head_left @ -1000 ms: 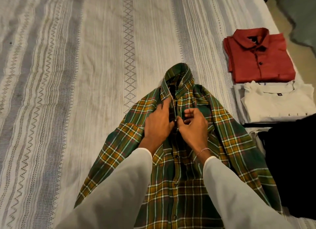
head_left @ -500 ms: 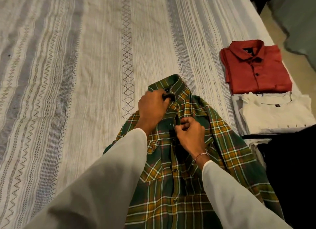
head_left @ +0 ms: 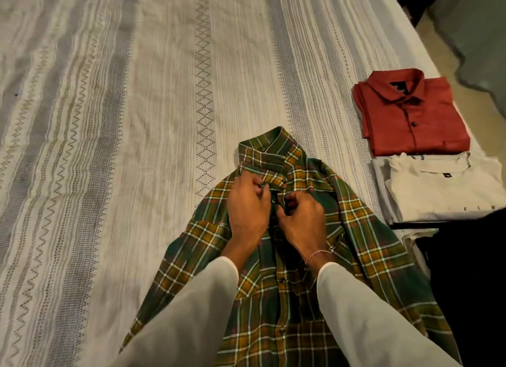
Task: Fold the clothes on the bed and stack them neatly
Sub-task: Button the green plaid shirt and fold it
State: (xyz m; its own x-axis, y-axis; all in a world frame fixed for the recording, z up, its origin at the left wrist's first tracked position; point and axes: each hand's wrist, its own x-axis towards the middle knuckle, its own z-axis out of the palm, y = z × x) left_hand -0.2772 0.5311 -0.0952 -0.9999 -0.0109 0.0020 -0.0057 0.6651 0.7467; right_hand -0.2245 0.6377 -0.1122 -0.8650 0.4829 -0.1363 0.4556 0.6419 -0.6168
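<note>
Bed (head_left: 115,136) under everything, striped cover. Plaid shirt (head_left: 301,298) lies face up, collar just beyond the grip, body trailing back under the sleeves. Off to the grip's right: red shirt (head_left: 410,114) and white tee (head_left: 443,191), already folded. Left hand (head_left: 247,210) and right hand (head_left: 304,221) pinch the placket near the top button, probably buttoning it so the front holds flat for folding.

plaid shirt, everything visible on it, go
The green, yellow and white plaid button-up shirt looks like soft woven cloth. It lies front up and unfolded on the striped white bedspread, collar pointing away, placket buttoned lower down. The left hand and right hand pinch the placket just under the collar. White sleeves cover its lower part; its right edge runs beside a black garment.
</note>
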